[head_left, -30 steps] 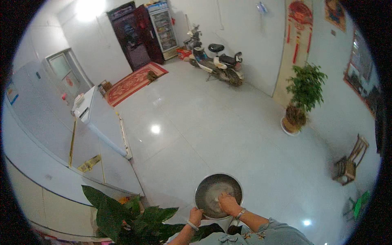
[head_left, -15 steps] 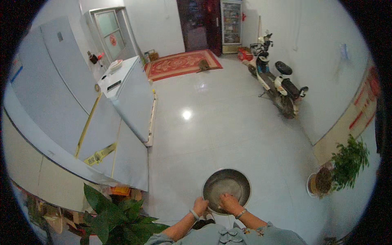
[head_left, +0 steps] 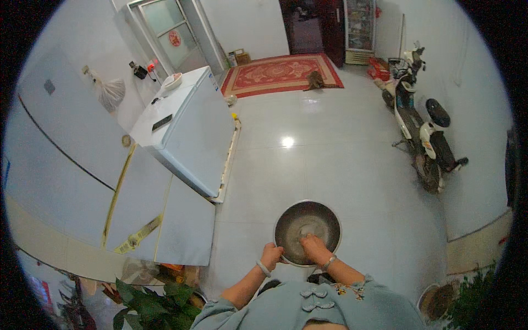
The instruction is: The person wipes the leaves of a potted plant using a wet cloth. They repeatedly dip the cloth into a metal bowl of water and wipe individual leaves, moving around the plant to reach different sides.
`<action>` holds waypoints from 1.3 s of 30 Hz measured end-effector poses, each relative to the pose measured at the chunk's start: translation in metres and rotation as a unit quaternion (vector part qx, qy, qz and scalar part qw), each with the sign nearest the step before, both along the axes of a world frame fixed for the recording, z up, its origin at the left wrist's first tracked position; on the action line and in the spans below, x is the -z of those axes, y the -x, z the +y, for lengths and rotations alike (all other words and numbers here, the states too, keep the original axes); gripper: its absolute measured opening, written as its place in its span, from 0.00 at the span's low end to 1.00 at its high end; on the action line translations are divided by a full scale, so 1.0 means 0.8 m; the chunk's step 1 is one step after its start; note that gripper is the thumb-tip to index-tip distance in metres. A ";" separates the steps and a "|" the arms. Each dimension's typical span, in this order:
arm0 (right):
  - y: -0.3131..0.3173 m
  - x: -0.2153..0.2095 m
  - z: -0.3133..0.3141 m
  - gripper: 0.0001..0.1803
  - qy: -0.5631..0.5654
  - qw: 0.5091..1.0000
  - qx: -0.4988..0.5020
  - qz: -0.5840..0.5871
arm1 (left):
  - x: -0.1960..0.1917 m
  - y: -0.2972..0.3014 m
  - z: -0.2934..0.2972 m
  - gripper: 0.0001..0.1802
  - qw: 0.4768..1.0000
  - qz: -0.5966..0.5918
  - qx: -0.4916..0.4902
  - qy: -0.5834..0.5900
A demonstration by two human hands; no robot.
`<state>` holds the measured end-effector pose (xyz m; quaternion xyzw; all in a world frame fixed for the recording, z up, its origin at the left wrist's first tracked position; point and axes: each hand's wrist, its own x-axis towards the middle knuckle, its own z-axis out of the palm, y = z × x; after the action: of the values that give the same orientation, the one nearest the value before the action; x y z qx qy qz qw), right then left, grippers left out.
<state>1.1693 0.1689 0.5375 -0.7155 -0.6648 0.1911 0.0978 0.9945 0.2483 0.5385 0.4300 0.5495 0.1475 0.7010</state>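
A round, dark metal pan [head_left: 289, 225], shaped like a wok, is held in front of my body at waist height. My left hand [head_left: 272, 256] is closed on its near left edge, where the fingers hide whatever part they grip. My right hand [head_left: 315, 249] reaches over the near right rim into the pan, its fingers bent together low inside. Whatever those fingers hold is too small and blurred to make out. The inside of the pan looks lighter and greyish toward the middle. Each wrist wears a pale bangle.
A white chest freezer [head_left: 201, 137] stands at left, with a phone [head_left: 162, 122] and a bowl [head_left: 172, 82] on top. Ahead lies a red patterned rug [head_left: 269, 77] with a small brown animal [head_left: 315, 81]. At right is an electric scooter [head_left: 421, 126]. Potted plants flank me.
The whole view has shifted forward and turned slightly left, bringing the freezer and rug closer. Both hands stay at the pan, with the right one still inside it.
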 end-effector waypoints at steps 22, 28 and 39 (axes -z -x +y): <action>-0.377 -0.002 0.589 0.12 0.089 0.994 -0.057 0.035 | -0.013 -0.349 0.567 0.10 0.997 -0.049 -0.056 0.031; -0.497 0.013 0.774 0.10 -0.083 0.994 -0.064 0.021 | -0.014 -0.464 0.733 0.09 0.996 -0.043 -0.079 0.006; -0.654 0.002 1.108 0.07 -0.062 0.993 -0.097 0.001 | -0.026 -0.625 1.017 0.10 0.989 -0.013 -0.146 0.008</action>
<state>1.6929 1.0556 0.5361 -0.6397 -0.7417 0.1591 0.1234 1.4946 1.0619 0.5595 0.3372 0.5983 0.2497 0.6826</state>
